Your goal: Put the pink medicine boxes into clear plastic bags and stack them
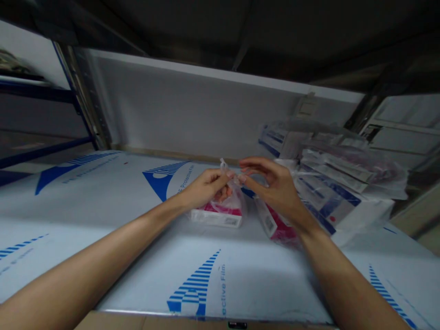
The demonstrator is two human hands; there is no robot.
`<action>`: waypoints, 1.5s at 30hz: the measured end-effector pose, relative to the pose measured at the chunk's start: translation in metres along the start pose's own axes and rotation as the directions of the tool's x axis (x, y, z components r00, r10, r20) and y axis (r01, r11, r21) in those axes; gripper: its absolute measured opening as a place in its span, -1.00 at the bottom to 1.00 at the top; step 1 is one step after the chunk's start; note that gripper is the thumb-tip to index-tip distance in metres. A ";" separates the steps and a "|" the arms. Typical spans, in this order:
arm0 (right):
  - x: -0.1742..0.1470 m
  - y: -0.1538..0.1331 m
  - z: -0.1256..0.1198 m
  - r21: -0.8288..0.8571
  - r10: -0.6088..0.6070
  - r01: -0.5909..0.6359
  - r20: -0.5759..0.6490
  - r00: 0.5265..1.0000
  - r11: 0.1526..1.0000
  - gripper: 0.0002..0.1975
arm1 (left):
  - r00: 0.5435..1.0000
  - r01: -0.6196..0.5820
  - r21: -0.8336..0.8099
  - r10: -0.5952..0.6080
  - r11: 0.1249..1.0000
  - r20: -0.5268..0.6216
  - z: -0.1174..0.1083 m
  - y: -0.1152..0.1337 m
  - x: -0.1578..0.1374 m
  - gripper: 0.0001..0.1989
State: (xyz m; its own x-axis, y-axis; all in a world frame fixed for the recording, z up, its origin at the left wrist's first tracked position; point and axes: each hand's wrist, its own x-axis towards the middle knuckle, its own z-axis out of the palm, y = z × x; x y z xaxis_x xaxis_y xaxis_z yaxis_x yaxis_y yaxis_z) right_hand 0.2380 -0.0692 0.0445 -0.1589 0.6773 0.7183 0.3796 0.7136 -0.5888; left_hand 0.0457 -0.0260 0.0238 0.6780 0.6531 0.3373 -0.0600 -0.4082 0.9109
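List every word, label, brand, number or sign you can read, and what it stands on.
"Protective Film": on the film covering the work surface, towards the back.
"ective Film": same film, front edge; start unreadable.
Too blurred or small: the film's other lettering, and print on the bagged pink-and-white box, the second pink box and the blue-and-white package.

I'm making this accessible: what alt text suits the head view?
The left hand grips the top of a clear plastic bag around a pink and white box, with the right hand close beside it. A second box lies to the right on a film-covered surface, beside bagged blue and white boxes.
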 end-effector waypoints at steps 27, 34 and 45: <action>-0.006 0.004 0.014 -0.326 -0.206 0.246 0.151 0.967 0.913 -0.94 | 0.995 -0.056 -0.116 0.046 0.992 -0.087 0.001 -0.005 0.000 -0.55; -0.010 0.001 0.016 -0.283 -0.221 0.273 0.201 0.954 0.920 -0.98 | 0.988 -0.029 -0.120 0.011 0.992 -0.153 -0.005 -0.002 -0.003 -0.65; -0.012 0.009 0.016 -0.043 0.026 -0.021 0.120 0.992 0.999 -0.85 | 0.928 -0.302 0.576 0.373 0.759 -0.004 -0.037 0.004 -0.007 -0.79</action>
State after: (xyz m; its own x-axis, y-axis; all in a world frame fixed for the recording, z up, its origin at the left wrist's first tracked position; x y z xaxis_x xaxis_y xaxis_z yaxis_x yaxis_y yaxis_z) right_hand 0.2285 -0.0680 0.0245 -0.2570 0.7119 0.6535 0.4214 0.6911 -0.5872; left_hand 0.0136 -0.0089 0.0339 0.6035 0.4566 0.6537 0.1715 -0.8749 0.4528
